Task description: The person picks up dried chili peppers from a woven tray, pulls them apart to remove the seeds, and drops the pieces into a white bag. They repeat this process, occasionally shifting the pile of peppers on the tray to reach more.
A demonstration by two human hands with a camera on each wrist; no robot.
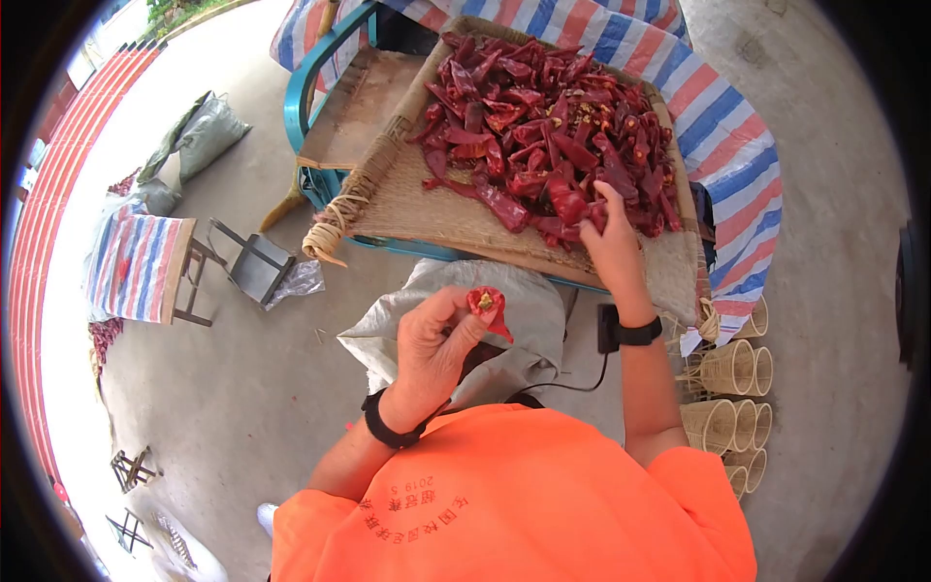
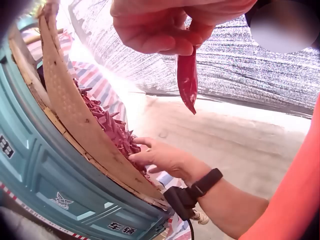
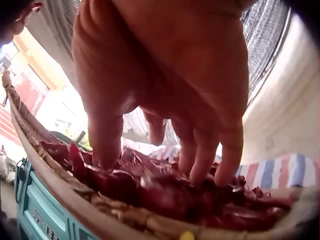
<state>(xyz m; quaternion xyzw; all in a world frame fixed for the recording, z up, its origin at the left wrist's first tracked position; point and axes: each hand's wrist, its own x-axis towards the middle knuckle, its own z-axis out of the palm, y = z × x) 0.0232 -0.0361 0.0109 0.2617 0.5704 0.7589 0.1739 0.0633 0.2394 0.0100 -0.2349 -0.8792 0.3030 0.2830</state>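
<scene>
My left hand point(image 1: 432, 341) pinches a dried red chili pepper point(image 2: 187, 82) between thumb and fingers, in front of my chest. In the head view the pepper's broad, yellowish end faces up; in the left wrist view its pointed tip hangs down. My right hand point(image 1: 617, 247) reaches to the near right side of a heap of red chili peppers point(image 1: 529, 107). Its fingers point(image 3: 230, 155) point downward, spread apart from the thumb, with the tips on the peppers. The heap lies on a flat woven tray point(image 1: 402, 199) with a raised rim.
The tray sits on a teal cart point(image 2: 95, 170), with striped sheeting point(image 1: 722, 116) behind and at right. Below lies a pale sack point(image 1: 524, 291). Stacked woven baskets point(image 1: 718, 422) stand at right. A small stool point(image 1: 254, 267) and a filled sack point(image 1: 208, 136) are at left.
</scene>
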